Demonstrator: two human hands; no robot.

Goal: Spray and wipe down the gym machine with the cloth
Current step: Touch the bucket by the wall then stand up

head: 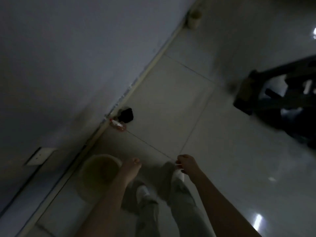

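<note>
fetch step, nothing gripped. left hand (133, 165) and right hand (185, 164) loosely curled, empty. spray bottle (118, 125) and dark cloth (126, 114) lay on floor by wall ahead; gym machine (277, 100) well apart, right. next: stoop, grasp both.

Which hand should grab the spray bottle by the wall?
Probably left. The left hand looks empty and is on the wall side, nearer the spray bottle and dark cloth; the right hand is farther over.
</note>
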